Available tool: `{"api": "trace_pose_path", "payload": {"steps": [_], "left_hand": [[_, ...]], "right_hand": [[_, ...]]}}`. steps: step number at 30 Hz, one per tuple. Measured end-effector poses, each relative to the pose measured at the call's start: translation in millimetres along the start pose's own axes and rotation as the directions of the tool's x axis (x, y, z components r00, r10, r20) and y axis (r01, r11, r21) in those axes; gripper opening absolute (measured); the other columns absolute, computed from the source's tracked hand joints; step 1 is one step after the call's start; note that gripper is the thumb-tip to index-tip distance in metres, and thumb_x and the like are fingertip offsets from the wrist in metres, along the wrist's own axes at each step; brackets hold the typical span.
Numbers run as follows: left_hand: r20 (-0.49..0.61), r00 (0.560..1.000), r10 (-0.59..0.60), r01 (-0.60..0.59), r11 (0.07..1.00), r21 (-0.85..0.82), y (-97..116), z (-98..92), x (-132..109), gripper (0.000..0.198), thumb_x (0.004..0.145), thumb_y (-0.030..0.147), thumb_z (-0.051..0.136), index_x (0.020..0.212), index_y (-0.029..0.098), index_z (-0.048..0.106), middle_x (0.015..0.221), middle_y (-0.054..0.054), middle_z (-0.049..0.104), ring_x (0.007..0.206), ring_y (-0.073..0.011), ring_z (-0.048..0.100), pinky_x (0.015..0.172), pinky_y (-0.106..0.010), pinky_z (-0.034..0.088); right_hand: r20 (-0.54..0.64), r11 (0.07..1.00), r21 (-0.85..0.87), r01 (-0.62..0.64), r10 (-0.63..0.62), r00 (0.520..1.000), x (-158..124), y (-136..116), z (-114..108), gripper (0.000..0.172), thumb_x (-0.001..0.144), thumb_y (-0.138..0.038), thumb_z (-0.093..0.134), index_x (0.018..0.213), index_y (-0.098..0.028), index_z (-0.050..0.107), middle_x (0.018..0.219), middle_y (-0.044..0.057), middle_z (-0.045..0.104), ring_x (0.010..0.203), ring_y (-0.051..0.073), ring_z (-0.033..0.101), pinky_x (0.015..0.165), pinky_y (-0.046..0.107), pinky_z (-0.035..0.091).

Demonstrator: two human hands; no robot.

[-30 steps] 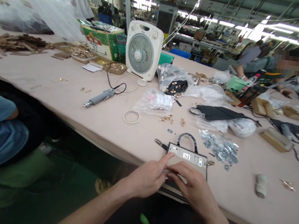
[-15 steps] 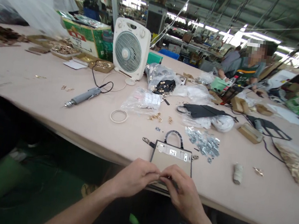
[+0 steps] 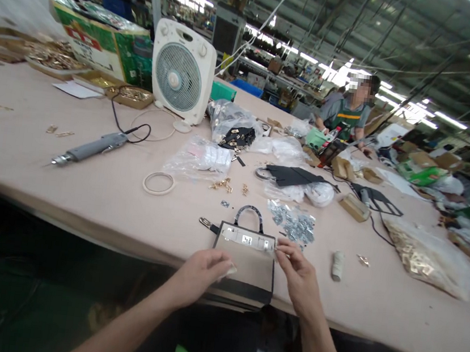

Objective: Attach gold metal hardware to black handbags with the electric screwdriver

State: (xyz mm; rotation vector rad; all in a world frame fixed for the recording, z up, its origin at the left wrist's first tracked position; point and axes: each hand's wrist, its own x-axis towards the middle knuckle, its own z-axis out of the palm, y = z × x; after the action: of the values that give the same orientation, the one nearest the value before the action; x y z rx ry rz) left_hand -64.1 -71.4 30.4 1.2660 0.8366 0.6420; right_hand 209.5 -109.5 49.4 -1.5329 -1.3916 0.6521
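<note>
A small handbag (image 3: 245, 263) with a beige front and dark trim lies at the table's near edge, its plastic-wrapped handle (image 3: 251, 209) pointing away from me. Over its lower left front, my left hand (image 3: 201, 274) pinches a small pale piece (image 3: 231, 270) between thumb and finger. My right hand (image 3: 298, 269) is closed at the bag's upper right corner, fingertips together; what they pinch there is hidden. A strap with a metal clasp (image 3: 206, 222) sticks out at the bag's upper left. Silver metal plates (image 3: 297, 223) lie just beyond the bag.
An electric screwdriver (image 3: 88, 149) and a tape ring (image 3: 158, 183) lie left. A box fan (image 3: 182, 72) stands behind plastic bags (image 3: 203, 158). Gold fittings (image 3: 222, 184) lie beyond the handbag. Rightward are a grey roll (image 3: 337, 266) and a bag of fittings (image 3: 422, 256). A co-worker (image 3: 350, 110) is across the table.
My hands have parted from the bag's lower front: the right went up to the upper right corner, the left stayed low, now showing a pale piece. The camera view has swung right.
</note>
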Motion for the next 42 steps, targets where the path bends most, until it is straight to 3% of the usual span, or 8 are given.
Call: {"api": "trace_pose_path", "payload": {"steps": [4, 10, 20, 30, 36, 42], "left_hand": [[-0.024, 1.000, 0.008, -0.004, 0.988, 0.156, -7.3, 13.4, 7.1, 0.035, 0.096, 0.048, 0.057, 0.091, 0.016, 0.072, 0.075, 0.000, 0.064, 0.075, -0.0171, 0.058, 0.071, -0.027, 0.042], [-0.035, 0.999, 0.011, -0.003, 0.980, 0.200, -13.3, 10.1, 9.8, 0.035, 0.097, 0.046, 0.054, 0.086, 0.017, 0.070, 0.074, -0.001, 0.067, 0.072, -0.0170, 0.060, 0.068, -0.026, 0.042], [-0.021, 1.000, 0.006, -0.001, 0.981, 0.196, -14.5, 5.8, 13.2, 0.035, 0.096, 0.045, 0.054, 0.084, 0.016, 0.070, 0.074, -0.001, 0.068, 0.072, -0.0168, 0.060, 0.067, -0.026, 0.041], [-0.022, 1.000, -0.011, 0.014, 0.989, 0.150, -16.5, 5.9, 14.4, 0.035, 0.095, 0.047, 0.056, 0.083, 0.017, 0.068, 0.074, -0.001, 0.068, 0.069, -0.0163, 0.058, 0.065, -0.025, 0.041], [-0.023, 1.000, -0.014, 0.017, 0.987, 0.158, -15.2, 6.3, 14.6, 0.035, 0.095, 0.046, 0.056, 0.082, 0.016, 0.068, 0.076, -0.001, 0.068, 0.072, -0.0162, 0.058, 0.067, -0.025, 0.040], [-0.005, 1.000, -0.022, 0.022, 0.989, 0.148, -14.0, 6.0, 15.9, 0.035, 0.095, 0.046, 0.057, 0.083, 0.015, 0.070, 0.076, -0.001, 0.068, 0.071, -0.0156, 0.057, 0.067, -0.025, 0.040]], "right_hand": [[0.043, 0.992, 0.008, -0.128, 0.127, 0.991, 26.9, 26.2, 0.7, 0.037, 0.088, -0.059, 0.070, 0.092, -0.023, 0.079, 0.142, 0.013, 0.062, 0.139, 0.034, 0.051, 0.120, 0.052, 0.032], [0.050, 0.981, 0.005, -0.192, 0.192, 0.980, 36.1, 22.8, 14.4, 0.046, 0.083, -0.067, 0.072, 0.087, -0.023, 0.081, 0.146, 0.015, 0.061, 0.141, 0.037, 0.048, 0.121, 0.053, 0.030], [0.146, 0.972, -0.043, -0.232, 0.236, 0.961, 45.7, 31.2, 12.5, 0.048, 0.080, -0.069, 0.072, 0.081, -0.022, 0.079, 0.151, 0.014, 0.058, 0.143, 0.036, 0.047, 0.122, 0.053, 0.026], [0.145, 0.989, -0.084, -0.122, 0.133, 0.980, 42.3, 54.1, 12.2, 0.040, 0.090, -0.061, 0.068, 0.092, -0.023, 0.081, 0.147, 0.013, 0.060, 0.140, 0.033, 0.051, 0.123, 0.055, 0.028], [0.101, 0.988, -0.122, -0.096, 0.109, 0.989, 39.0, 57.4, 16.7, 0.043, 0.090, -0.064, 0.066, 0.093, -0.023, 0.080, 0.146, 0.012, 0.061, 0.137, 0.033, 0.054, 0.122, 0.053, 0.033], [0.039, 0.987, -0.162, -0.002, 0.009, 0.999, 34.9, 59.9, 26.2, 0.037, 0.095, -0.057, 0.062, 0.096, -0.022, 0.077, 0.134, 0.013, 0.067, 0.130, 0.030, 0.058, 0.119, 0.053, 0.037]]}}
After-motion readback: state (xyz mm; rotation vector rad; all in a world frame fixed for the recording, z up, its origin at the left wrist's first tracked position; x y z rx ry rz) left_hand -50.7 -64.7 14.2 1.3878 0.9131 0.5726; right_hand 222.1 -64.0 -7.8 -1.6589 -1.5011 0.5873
